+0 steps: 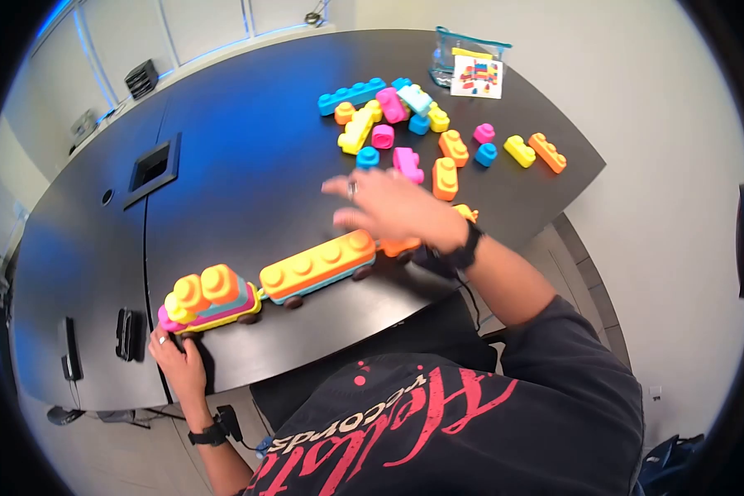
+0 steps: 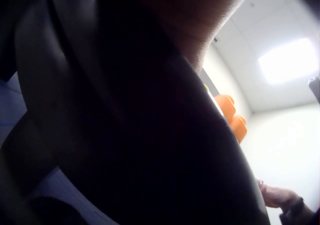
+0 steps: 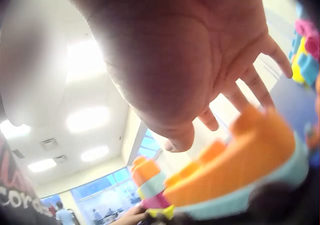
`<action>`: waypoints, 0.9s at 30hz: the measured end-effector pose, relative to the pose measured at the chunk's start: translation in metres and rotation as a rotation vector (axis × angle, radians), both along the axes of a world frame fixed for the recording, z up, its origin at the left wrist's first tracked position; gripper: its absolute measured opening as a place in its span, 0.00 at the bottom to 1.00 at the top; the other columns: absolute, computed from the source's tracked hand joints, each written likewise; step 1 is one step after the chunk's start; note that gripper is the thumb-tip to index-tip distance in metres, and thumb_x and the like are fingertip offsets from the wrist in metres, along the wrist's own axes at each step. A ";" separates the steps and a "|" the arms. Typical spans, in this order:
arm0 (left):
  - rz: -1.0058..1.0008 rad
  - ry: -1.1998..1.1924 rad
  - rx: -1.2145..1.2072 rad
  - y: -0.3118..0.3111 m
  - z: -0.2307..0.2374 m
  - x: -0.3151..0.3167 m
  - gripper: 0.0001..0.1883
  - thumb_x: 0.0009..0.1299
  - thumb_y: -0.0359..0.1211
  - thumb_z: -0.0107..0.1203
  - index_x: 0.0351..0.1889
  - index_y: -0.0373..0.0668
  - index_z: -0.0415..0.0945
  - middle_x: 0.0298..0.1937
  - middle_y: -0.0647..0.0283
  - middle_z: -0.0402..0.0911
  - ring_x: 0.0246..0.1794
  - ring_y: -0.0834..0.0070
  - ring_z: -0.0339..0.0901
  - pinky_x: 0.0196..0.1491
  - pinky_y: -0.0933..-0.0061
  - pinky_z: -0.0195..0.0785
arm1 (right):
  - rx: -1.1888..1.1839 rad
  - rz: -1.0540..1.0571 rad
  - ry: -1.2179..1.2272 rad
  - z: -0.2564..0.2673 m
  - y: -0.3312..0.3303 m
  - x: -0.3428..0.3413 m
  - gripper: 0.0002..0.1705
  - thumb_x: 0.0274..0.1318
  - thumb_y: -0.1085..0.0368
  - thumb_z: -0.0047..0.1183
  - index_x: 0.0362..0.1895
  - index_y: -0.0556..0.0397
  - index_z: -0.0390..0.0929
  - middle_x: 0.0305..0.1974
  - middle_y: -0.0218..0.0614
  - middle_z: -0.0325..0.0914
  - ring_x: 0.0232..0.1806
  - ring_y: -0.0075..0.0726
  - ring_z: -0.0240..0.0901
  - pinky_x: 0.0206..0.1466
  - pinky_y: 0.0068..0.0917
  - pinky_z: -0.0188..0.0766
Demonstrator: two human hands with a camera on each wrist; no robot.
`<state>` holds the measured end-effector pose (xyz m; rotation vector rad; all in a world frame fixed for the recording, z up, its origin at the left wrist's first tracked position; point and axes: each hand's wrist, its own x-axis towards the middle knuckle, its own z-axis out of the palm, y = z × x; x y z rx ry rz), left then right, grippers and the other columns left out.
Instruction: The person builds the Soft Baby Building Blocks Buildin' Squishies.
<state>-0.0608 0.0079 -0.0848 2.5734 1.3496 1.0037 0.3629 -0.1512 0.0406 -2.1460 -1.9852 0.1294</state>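
A toy train stands along the table's near side. Its left car has a yellow base and pink, light-blue, yellow and orange blocks. The fingers of my left hand touch this car's left end, thumb apart; the left wrist view is mostly dark. A long orange block sits on the middle car, also large in the right wrist view. Above and beyond it my right hand, fingers spread, holds nothing; its palm shows over the orange block. An orange piece at the train's right is partly hidden by this hand.
Loose blocks lie across the table's far right, among them a long blue one, a yellow one and orange ones. Behind them stands a clear bag with a picture card. Black objects lie at left.
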 end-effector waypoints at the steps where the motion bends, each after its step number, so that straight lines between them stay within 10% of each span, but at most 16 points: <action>1: 0.004 0.003 -0.011 -0.001 0.001 0.001 0.22 0.65 0.24 0.49 0.58 0.29 0.67 0.54 0.44 0.70 0.55 0.43 0.65 0.60 0.47 0.59 | 0.174 -0.003 -0.005 -0.012 0.015 0.028 0.28 0.67 0.48 0.52 0.64 0.49 0.71 0.52 0.50 0.78 0.54 0.57 0.76 0.53 0.53 0.73; 12: 0.004 0.009 -0.024 0.001 0.000 0.000 0.24 0.65 0.25 0.50 0.61 0.29 0.66 0.55 0.43 0.71 0.55 0.43 0.65 0.61 0.46 0.59 | -0.006 -0.162 -0.073 -0.034 0.079 0.093 0.17 0.50 0.77 0.50 0.46 0.53 0.80 0.41 0.52 0.81 0.48 0.56 0.81 0.50 0.46 0.76; 15: 0.010 -0.001 -0.017 0.000 -0.002 -0.001 0.24 0.65 0.25 0.50 0.61 0.30 0.66 0.56 0.42 0.70 0.59 0.42 0.65 0.64 0.47 0.58 | 0.296 -0.025 -0.045 -0.030 0.071 0.089 0.15 0.49 0.76 0.52 0.44 0.55 0.78 0.38 0.54 0.82 0.46 0.60 0.80 0.50 0.46 0.75; 21: 0.033 -0.014 -0.043 -0.004 0.011 0.003 0.24 0.64 0.25 0.52 0.60 0.32 0.69 0.56 0.46 0.72 0.58 0.45 0.66 0.63 0.50 0.61 | 0.256 0.204 0.224 0.052 0.043 -0.032 0.16 0.46 0.70 0.62 0.43 0.58 0.79 0.35 0.47 0.81 0.38 0.50 0.80 0.43 0.39 0.77; 27: 0.049 -0.020 -0.083 -0.005 0.013 0.003 0.26 0.63 0.25 0.51 0.63 0.34 0.69 0.58 0.47 0.73 0.58 0.46 0.67 0.65 0.51 0.61 | 0.282 0.484 0.339 0.028 0.037 -0.089 0.17 0.47 0.67 0.64 0.43 0.54 0.78 0.32 0.42 0.79 0.39 0.50 0.77 0.47 0.41 0.75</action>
